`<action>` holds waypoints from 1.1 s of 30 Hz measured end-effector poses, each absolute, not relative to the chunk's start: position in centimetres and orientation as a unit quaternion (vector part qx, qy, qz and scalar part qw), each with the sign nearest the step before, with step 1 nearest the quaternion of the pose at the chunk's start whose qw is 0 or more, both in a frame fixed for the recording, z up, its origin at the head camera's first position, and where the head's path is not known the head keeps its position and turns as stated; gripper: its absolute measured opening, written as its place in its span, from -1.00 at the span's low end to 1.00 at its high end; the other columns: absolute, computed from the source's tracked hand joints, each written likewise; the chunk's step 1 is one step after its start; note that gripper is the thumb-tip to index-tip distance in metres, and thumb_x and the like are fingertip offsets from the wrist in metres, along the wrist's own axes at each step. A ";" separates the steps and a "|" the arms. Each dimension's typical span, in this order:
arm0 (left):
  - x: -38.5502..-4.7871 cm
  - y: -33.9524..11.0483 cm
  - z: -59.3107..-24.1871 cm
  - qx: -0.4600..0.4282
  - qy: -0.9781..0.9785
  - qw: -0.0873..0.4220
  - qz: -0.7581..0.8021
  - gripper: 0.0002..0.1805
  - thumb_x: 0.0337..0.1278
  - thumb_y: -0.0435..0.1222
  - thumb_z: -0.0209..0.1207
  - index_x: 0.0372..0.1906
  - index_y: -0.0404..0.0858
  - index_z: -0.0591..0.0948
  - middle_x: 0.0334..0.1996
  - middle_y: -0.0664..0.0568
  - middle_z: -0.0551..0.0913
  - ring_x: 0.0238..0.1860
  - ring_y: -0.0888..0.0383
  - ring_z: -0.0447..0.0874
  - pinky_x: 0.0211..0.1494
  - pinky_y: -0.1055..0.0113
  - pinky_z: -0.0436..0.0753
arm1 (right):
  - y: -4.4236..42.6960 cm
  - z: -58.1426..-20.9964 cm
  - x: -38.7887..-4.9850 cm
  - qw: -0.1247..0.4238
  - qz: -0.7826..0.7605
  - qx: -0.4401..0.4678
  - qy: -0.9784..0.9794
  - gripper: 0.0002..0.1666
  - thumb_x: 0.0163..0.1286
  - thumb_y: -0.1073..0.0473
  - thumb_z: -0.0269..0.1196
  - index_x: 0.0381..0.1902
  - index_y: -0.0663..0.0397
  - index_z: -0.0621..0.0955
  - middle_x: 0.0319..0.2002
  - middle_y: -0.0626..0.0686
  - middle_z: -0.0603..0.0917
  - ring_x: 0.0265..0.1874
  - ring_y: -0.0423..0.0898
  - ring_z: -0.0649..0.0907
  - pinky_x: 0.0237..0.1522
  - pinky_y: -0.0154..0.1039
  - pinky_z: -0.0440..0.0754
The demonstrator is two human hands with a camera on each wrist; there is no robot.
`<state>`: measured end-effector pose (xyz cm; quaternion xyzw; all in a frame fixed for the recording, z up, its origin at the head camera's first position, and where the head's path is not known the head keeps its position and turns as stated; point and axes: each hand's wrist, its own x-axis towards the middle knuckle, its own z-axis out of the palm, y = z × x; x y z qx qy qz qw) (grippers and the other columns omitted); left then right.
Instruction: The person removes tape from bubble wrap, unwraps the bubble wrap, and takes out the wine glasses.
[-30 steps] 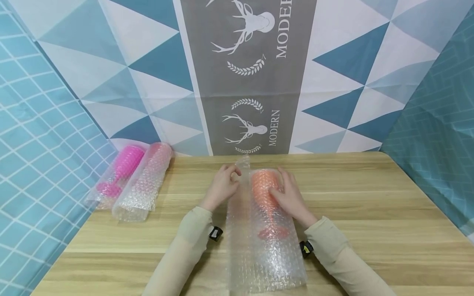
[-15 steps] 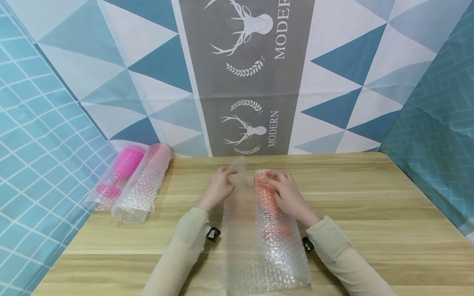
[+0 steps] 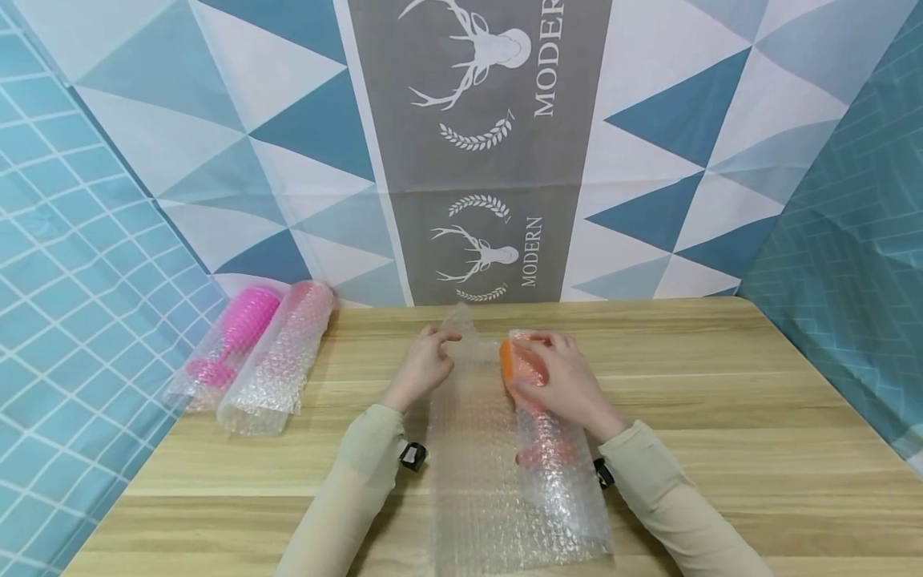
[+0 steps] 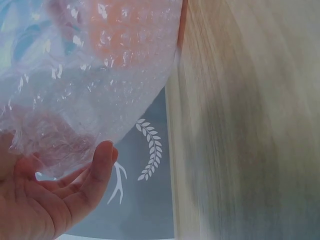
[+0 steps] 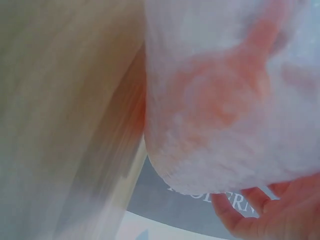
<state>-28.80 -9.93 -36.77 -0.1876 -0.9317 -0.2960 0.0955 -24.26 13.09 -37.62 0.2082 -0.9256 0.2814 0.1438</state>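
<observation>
Orange goblet (image 3: pixel 509 365) has shifted right since earlier, bowl partly bare, in the bubble wrap's (image 3: pixel 472 457) right side. Our left hand's (image 3: pixel 421 366) fingers pinch its far-left corner; our right hand (image 3: pixel 570 385) grips the goblet. We'd best roll slowly.

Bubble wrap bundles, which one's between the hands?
The orange goblet bundle; the bright pink goblet bundle and the paler pink bundle lie side by side, farther left.

Right hand (image 5: pixel 280 217) in now, fingertips right at rim of bubble wrap (image 5: pixel 210 165), near back edge of wooden tabletop (image 5: pixel 50 125). Orange goblet (image 5: pixel 225 95) blurry through wrap, bowl toward that edge, stem angling away. Beyond, grey panel (image 5: pixel 157 192), white lettering (image 5: pixel 235 201) partly hidden.
</observation>
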 end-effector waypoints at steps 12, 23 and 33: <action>-28.9 -10.3 -36.7 -0.191 -0.930 0.100 -0.296 -0.50 -0.24 -0.58 -0.02 -0.02 -0.33 0.57 -0.10 -0.21 0.51 -0.41 0.09 0.39 -0.31 0.29 0.47 | 14.1 -37.2 -24.5 0.142 0.308 0.203 -0.918 -0.37 0.08 0.24 0.16 0.18 -0.19 0.45 0.10 0.11 0.39 0.04 0.09 0.35 -0.16 0.03 0.49; -29.3 -10.7 -36.9 -0.195 -0.927 0.101 -0.303 -0.50 -0.23 -0.59 -0.05 -0.04 -0.34 0.57 -0.01 -0.25 0.50 0.08 -0.11 0.43 0.02 0.11 0.49 | 15.0 -36.7 -24.6 0.130 0.280 0.215 -0.926 -0.38 0.08 0.31 0.07 0.17 -0.08 0.47 0.22 0.16 0.36 0.18 0.17 0.32 0.13 0.19 0.32; -29.2 -11.2 -36.8 -0.192 -0.926 0.090 -0.311 -0.50 -0.19 -0.58 -0.03 0.00 -0.32 0.55 0.07 -0.26 0.46 0.07 -0.12 0.42 0.01 0.11 0.48 | 15.7 -36.5 -24.7 0.111 0.272 0.225 -0.929 -0.46 0.19 0.37 -0.02 0.15 0.02 0.49 0.23 0.23 0.35 0.20 0.25 0.31 0.19 0.23 0.24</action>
